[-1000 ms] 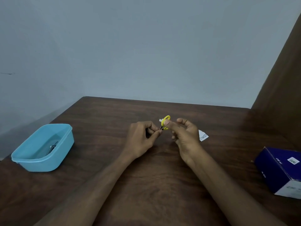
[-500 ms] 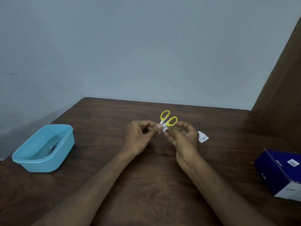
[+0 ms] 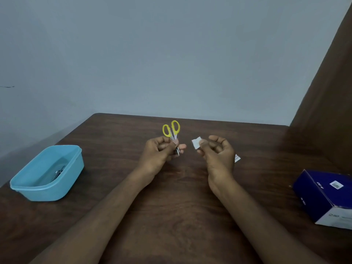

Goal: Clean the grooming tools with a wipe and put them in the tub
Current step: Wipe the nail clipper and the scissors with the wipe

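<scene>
Two hands apart above the surface [image 3: 171, 216]: left hand [image 3: 161, 152] clamps the scissors [image 3: 172, 131], yellow loops up, right hand [image 3: 217, 153] pinches the wipe [image 3: 196, 142]. Tub [image 3: 47, 174] sits far left, a metal tool [image 3: 58, 173] inside.

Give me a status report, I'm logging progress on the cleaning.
Left hand gripping yellow scissors, handles up. Right hand pinching wipe, clear of blades. Blue tub far left, metal tool already inside. Path clear.

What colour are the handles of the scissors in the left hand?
Yellow: both finger loops of the scissors, held in the left hand, show clearly in the head view.
</scene>
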{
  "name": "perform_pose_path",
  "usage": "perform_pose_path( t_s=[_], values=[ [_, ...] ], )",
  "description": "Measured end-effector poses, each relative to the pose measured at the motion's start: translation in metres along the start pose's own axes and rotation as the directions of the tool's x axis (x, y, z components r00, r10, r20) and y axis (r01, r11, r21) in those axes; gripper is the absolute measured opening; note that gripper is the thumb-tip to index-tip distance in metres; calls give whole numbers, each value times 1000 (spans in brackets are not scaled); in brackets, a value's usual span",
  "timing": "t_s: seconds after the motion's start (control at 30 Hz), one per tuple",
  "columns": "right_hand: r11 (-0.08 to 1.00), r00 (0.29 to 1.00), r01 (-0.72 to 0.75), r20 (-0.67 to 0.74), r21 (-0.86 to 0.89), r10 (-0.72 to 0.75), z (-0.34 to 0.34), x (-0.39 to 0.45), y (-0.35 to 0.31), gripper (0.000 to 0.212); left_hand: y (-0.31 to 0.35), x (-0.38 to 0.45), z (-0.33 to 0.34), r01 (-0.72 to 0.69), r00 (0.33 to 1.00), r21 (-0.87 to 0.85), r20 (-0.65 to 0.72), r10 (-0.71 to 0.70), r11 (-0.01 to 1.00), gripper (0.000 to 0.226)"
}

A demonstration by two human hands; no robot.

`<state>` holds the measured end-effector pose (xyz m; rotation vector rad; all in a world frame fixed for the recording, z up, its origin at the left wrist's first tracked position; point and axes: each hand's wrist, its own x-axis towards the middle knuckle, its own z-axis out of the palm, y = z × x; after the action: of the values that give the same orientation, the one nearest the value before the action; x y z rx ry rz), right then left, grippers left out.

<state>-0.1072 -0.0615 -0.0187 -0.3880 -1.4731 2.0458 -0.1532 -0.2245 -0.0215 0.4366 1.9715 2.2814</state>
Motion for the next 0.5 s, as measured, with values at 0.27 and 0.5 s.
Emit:
perform_pose_path(
  t_s=[0.27, 0.5],
  values=[
    [927, 965, 237, 181, -292, -190, 2, -3, 9, 24, -1, 3, 0, 79, 997, -92, 28, -77, 993, 30],
    [870, 954, 297, 153, -393, -257, 1, 0, 11, 20, -5, 6, -2, 15, 998, -88, -65, -21, 996, 13]
  ],
)
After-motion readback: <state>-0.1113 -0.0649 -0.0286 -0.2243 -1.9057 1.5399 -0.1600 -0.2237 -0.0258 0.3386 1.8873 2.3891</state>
